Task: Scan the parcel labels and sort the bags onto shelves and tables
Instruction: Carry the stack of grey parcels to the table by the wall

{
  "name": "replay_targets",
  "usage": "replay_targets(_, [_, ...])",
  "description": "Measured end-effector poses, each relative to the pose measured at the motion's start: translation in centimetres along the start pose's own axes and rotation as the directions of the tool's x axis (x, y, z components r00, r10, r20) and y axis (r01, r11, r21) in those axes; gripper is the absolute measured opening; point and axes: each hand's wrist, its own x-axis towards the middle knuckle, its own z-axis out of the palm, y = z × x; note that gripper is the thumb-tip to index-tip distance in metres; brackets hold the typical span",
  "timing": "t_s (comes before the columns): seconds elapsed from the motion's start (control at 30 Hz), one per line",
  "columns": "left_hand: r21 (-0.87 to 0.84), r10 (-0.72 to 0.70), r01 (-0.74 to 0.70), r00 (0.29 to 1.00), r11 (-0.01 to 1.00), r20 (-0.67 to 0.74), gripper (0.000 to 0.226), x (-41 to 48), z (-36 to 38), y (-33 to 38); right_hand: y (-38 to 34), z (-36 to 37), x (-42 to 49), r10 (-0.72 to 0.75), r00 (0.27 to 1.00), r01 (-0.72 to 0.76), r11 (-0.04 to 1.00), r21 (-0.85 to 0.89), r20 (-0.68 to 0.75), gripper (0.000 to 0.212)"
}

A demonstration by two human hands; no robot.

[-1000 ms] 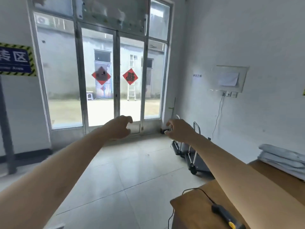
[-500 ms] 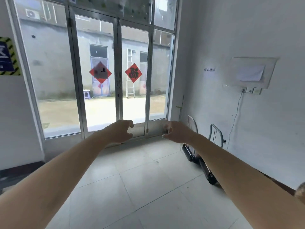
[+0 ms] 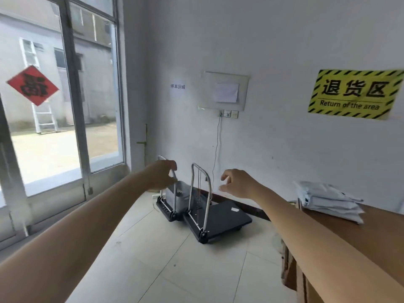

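A stack of grey parcel bags (image 3: 328,201) lies on a brown wooden table (image 3: 371,232) at the right, under a yellow "Return of the area" sign (image 3: 354,94). My left hand (image 3: 160,174) and my right hand (image 3: 239,183) are stretched out in front of me in mid-air, fingers curled and apart, holding nothing. Both hands hover well left of the bags, in line with the carts in the corner. No scanner is in view.
Two black platform carts (image 3: 216,217) with metal handles stand in the corner by the wall, a grey bin (image 3: 178,199) on the left one. A glass door (image 3: 54,106) fills the left side. Pale floor tiles (image 3: 164,259) lie between me and the carts.
The view has swung right, from the glass door to the white wall. The table with the bags and the yellow sign have come into view. Both hands stay outstretched and hold nothing.
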Motion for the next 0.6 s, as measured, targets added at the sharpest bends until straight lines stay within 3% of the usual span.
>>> replay_targets(0.13, [0.031,0.141,-0.142,0.99,0.989,0.014,0.039,13.6,2.6,4.1,8.6,-2.6,6.5,0.138,0.989,-0.134,0.989,0.059,-0.062,0.037])
replay_targets(0.27, [-0.043,0.247,-0.247,0.969,0.968,0.017,0.036,25.8,5.1,9.3,16.5,-6.4,11.5,0.26,0.958,-0.256,0.966,0.043,-0.118,0.039])
replay_targets(0.4, [-0.048,0.364,-0.361,0.923,0.931,0.126,0.04,35.4,9.6,14.1,24.0,-9.2,15.2,0.37,0.916,-0.369,0.929,0.033,-0.156,0.041])
replay_targets(0.6, [-0.107,0.528,-0.517,0.834,0.849,0.164,0.039,49.8,17.4,22.2,36.7,-11.1,19.4,0.544,0.806,-0.556,0.831,0.017,-0.233,0.04])
